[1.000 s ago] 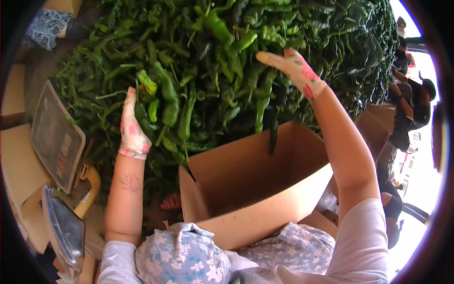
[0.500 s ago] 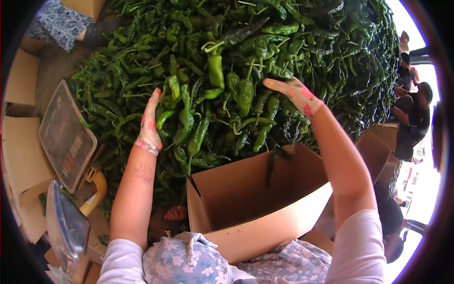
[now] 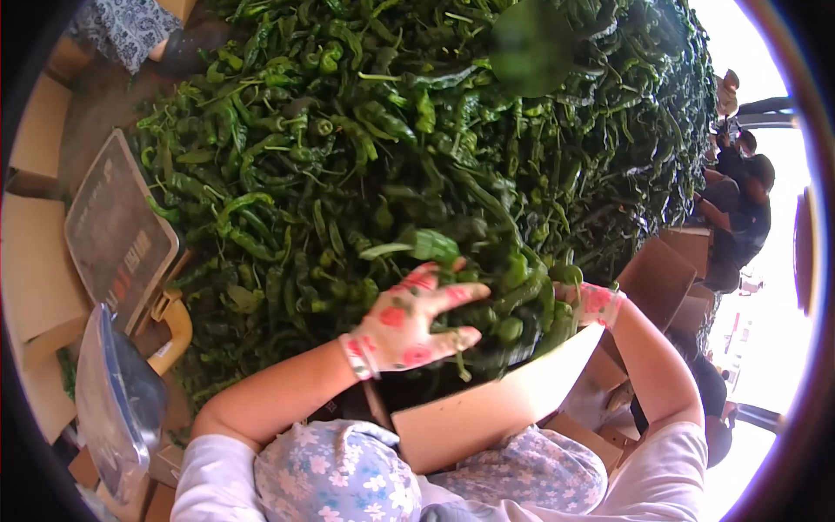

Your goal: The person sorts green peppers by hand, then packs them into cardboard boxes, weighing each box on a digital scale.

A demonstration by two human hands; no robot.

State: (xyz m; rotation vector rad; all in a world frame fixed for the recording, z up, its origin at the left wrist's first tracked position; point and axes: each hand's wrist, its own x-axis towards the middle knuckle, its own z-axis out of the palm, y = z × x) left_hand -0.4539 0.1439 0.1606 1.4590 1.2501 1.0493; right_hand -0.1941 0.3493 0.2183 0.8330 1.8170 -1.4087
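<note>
A huge heap of green peppers (image 3: 365, 139) fills the upper middle of the view. Below it, between my knees, a cardboard box (image 3: 496, 404) leans with its opening toward the heap. My left hand (image 3: 417, 322), in a thin glove with pink flowers, is over the left part of the opening, fingers spread, with peppers just beyond them. At the right rim my right hand (image 3: 591, 304), in a matching glove, is against a bunch of peppers (image 3: 522, 304) over the box; its fingers are mostly hidden behind them.
At the left are a grey board-like panel (image 3: 122, 235), a yellow curved pipe (image 3: 178, 335), a clear plastic-like item (image 3: 113, 391) and cardboard boxes (image 3: 39, 261). People in dark clothes (image 3: 744, 200) are at the right edge, near an open brown carton (image 3: 652, 287).
Both hands have come down from the heap to the box, the left moving right. Peppers now cover much of the box's opening, and the view has shifted slightly.
</note>
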